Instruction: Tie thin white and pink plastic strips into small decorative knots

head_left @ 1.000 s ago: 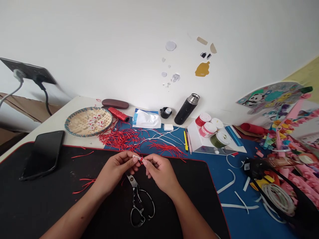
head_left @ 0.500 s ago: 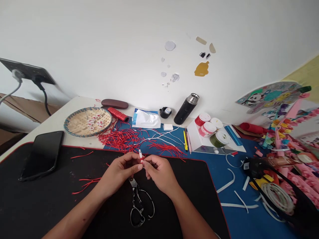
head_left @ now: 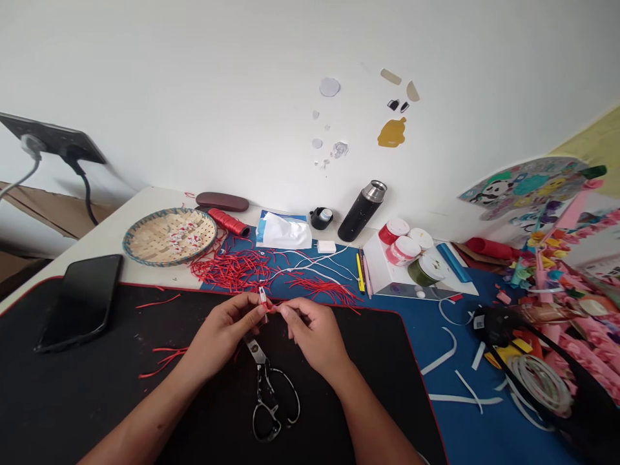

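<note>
- Upper left of the frame: black socket panel (head_left: 51, 139) with cords; below it, phone (head_left: 80, 303) on black desk mat (head_left: 97, 400).
- Back left: woven bamboo tray (head_left: 124, 242); red paper strips (head_left: 232, 271) in front of it.
- Center: left hand (head_left: 220, 332), fingertips closed, pinching a small white-and-red piece (head_left: 262, 298), now shifted toward this hand and standing more upright.
- Center: right hand (head_left: 312, 336), fingers closed on the piece's red end; little gap shows.
- Below the hands: scissors (head_left: 264, 387), lying shut.
- Back center: black thermos (head_left: 362, 212).
- Far right: heaped pink craft paper (head_left: 581, 329).
</note>
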A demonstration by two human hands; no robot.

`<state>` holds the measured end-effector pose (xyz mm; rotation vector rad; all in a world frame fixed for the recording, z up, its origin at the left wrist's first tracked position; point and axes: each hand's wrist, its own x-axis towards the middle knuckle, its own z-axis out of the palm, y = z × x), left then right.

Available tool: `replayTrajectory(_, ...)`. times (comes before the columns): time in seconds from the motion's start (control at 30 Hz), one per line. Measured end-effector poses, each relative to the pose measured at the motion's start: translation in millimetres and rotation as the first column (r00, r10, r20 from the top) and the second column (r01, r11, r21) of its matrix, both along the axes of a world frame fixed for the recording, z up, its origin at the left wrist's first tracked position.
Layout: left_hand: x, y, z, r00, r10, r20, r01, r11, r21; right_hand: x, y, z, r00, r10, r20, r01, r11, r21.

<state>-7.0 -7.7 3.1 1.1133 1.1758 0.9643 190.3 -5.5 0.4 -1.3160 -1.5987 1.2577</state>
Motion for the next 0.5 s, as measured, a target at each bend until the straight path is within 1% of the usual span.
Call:
replayTrajectory(0.07, 0.4, 0.6, 0.8, 0.999, -0.041, 0.015, 0.042, 0.999, -0.028, 1.0, 1.0, -0.6, 0.998, -0.040, -0.054, 0.040, 0.999, 0.001)
replayTrajectory(0.13, 1.0, 0.6, 0.0, 0.997, -0.069, 0.016, 0.070, 0.996, -0.047, 1.1, 1.9, -1.9, 0.993, -0.055, -0.102, 0.053, 0.998, -0.023)
replayTrajectory(0.3, 2.2, -1.1, -1.4, 0.995, -0.096, -0.003, 0.095, 0.993, -0.075, -0.7, 3.3, -1.5, 0.981, -0.050, -0.187, 0.036, 0.996, -0.076)
replayTrajectory(0.43, 3.4, -1.6, 1.3, 0.992, -0.128, -0.018, 0.126, 0.990, -0.068, -0.7, 3.1, 1.7, 0.977, -0.045, -0.209, 0.023, 0.994, -0.109)
replayTrajectory(0.5, 3.4, -1.2, 2.1, 0.993, -0.119, -0.017, 0.118, 0.990, -0.075, -0.3, 3.0, 2.8, 0.980, -0.045, -0.195, 0.022, 0.993, -0.117)
